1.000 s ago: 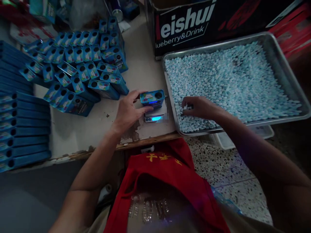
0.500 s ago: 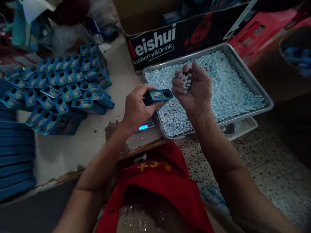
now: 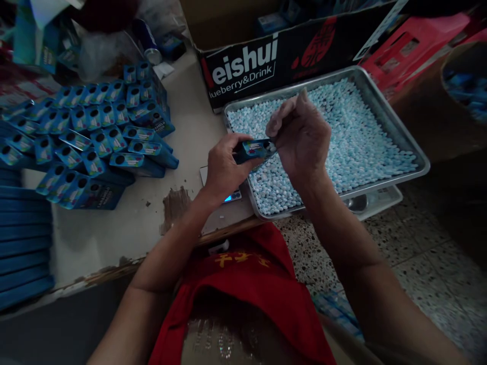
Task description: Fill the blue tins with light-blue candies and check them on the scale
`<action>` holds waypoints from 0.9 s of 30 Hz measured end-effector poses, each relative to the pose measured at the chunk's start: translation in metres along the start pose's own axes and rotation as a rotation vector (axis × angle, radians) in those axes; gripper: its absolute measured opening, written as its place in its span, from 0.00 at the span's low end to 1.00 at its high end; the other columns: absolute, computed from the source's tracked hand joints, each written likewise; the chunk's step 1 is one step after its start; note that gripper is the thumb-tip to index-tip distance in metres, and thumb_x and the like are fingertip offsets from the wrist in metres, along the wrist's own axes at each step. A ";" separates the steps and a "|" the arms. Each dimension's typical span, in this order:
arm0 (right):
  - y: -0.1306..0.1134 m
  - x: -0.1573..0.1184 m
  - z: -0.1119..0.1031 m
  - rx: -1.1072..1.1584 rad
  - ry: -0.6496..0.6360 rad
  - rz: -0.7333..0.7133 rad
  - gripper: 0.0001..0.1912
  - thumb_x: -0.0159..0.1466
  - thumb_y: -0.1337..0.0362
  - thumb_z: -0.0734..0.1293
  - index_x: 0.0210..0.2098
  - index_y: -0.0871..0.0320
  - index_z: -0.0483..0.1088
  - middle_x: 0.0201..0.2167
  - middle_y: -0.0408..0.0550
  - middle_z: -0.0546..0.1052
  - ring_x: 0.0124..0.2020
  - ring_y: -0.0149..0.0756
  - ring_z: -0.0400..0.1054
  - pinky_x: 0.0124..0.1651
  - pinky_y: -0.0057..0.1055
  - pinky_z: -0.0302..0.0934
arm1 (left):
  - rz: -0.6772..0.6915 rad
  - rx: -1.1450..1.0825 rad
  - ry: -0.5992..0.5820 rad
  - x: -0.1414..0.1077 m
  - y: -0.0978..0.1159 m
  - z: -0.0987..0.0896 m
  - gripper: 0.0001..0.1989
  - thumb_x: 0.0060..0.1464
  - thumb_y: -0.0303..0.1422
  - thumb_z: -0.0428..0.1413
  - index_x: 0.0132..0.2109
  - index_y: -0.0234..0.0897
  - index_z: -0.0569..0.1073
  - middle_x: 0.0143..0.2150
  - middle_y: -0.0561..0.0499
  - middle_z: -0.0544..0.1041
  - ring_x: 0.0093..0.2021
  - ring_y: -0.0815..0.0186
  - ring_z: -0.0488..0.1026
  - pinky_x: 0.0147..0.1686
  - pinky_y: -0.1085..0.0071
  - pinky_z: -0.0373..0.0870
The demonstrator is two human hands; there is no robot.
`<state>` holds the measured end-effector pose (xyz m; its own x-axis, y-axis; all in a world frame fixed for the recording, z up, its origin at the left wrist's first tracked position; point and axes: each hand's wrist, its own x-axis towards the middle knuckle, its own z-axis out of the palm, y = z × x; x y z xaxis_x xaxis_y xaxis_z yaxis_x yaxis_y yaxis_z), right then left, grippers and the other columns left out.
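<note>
My left hand (image 3: 228, 165) is wrapped round a small blue box (image 3: 254, 148), whose printed top faces up. Close against the right end of that box is my right hand (image 3: 302, 134), its fingers curled over several white candies (image 3: 271, 147) that show at the box's end. Below and behind my right hand lies a metal tray (image 3: 421, 152) spread with many pale blue and white candies (image 3: 357, 137). A small scale (image 3: 234, 195) with a lit display is partly hidden under my left hand.
Rows of blue boxes (image 3: 101, 121) stand on the table (image 3: 186, 121) at the left. A black carton (image 3: 243, 66) is behind the tray, a red plastic crate (image 3: 407, 50) at the back right. A can (image 3: 148, 43) lies at the back left.
My right hand has turned over and its fingers have come to the box's end, with the candies now at the opening. My left hand has shifted slightly right with the box.
</note>
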<state>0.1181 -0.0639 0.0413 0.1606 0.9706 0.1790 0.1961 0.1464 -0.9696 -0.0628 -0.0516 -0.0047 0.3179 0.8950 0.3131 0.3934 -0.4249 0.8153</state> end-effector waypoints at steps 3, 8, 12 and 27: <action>0.007 0.007 -0.013 0.171 0.046 -0.050 0.21 0.80 0.43 0.49 0.38 0.46 0.59 0.42 0.55 0.77 0.48 0.52 0.76 0.58 0.49 0.73 | -0.035 -0.075 0.021 -0.002 -0.005 -0.003 0.19 0.62 0.34 0.77 0.56 0.42 0.82 0.57 0.48 0.86 0.55 0.56 0.85 0.57 0.61 0.86; 0.033 -0.007 -0.033 -0.088 0.131 0.013 0.20 0.76 0.40 0.55 0.39 0.46 0.61 0.40 0.53 0.76 0.45 0.47 0.74 0.47 0.41 0.70 | -0.135 -0.096 0.079 -0.025 -0.026 -0.031 0.19 0.67 0.37 0.74 0.60 0.43 0.80 0.55 0.49 0.85 0.58 0.55 0.85 0.58 0.59 0.88; 0.044 -0.068 -0.012 -0.252 -0.147 0.025 0.16 0.76 0.46 0.67 0.37 0.49 0.73 0.31 0.45 0.76 0.33 0.42 0.72 0.38 0.39 0.68 | -0.200 -0.107 0.126 -0.053 -0.051 -0.052 0.19 0.68 0.41 0.72 0.61 0.43 0.79 0.56 0.48 0.84 0.57 0.56 0.85 0.63 0.54 0.87; 0.027 -0.116 0.048 -0.967 -0.775 -0.171 0.14 0.78 0.69 0.65 0.48 0.55 0.85 0.49 0.58 0.86 0.48 0.49 0.82 0.50 0.40 0.75 | -0.276 -0.145 0.102 -0.100 -0.074 -0.105 0.27 0.62 0.42 0.75 0.64 0.44 0.80 0.60 0.44 0.86 0.62 0.52 0.85 0.64 0.54 0.84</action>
<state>0.0578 -0.1635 -0.0135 -0.4837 0.8579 -0.1734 0.8405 0.4000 -0.3655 -0.2142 -0.0952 -0.0458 0.1258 0.9857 0.1119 0.3233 -0.1474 0.9347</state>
